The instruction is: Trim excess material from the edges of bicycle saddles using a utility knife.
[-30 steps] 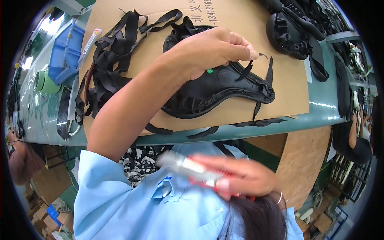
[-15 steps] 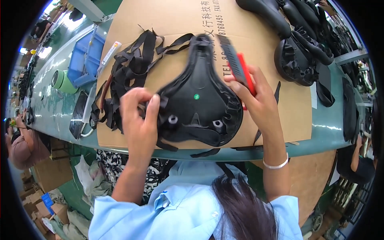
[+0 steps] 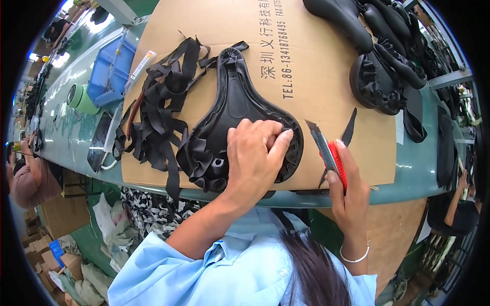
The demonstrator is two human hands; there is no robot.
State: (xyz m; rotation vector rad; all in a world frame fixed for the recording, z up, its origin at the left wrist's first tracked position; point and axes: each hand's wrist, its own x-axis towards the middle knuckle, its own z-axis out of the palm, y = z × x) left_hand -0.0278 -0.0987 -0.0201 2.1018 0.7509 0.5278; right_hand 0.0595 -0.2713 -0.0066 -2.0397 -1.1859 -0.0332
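A black bicycle saddle [image 3: 235,99] lies underside up on the cardboard, its narrow nose pointing away from me. Gathered cover fabric runs around its rim. My left hand [image 3: 255,153] lies across the wide part, with thumb and fingers closed at the fabric edge on the right side. The hand hides much of the underside. Right of the saddle, my right hand [image 3: 349,186] grips a red utility knife [image 3: 338,162], its blade [image 3: 317,136] out and pointing up and left, apart from the saddle. A heap of black fabric strips [image 3: 166,97] lies to the left.
The cardboard sheet [image 3: 204,15] covers the green table [image 3: 416,163]. More black saddles [image 3: 375,76] are piled at the far right. A loose black strip [image 3: 350,127] lies behind the knife. At left are a blue bin [image 3: 109,69], a light green container [image 3: 81,98] and a phone [image 3: 99,137].
My left hand has crossed from the saddle's left edge to its right side, releasing a black strip at the left. The knife has moved down and right. The saddle has shifted slightly left.
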